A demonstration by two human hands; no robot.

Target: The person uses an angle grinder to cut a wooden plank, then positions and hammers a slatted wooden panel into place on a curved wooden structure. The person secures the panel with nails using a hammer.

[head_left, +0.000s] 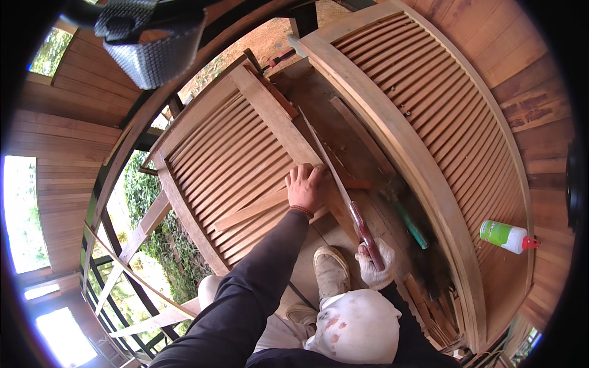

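Slatted panel (230,150); right hand (372,275) grips saw (356,214).

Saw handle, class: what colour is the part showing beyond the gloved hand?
The saw handle is reddish brown, seen best in the head view.

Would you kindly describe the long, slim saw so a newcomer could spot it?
Start at the slatted brown wooden panel left of centre. Beside its right edge, the white-gloved right grip holds the long saw. Its slim grey blade and reddish-brown handle set it apart from the green-handled tool to its right.
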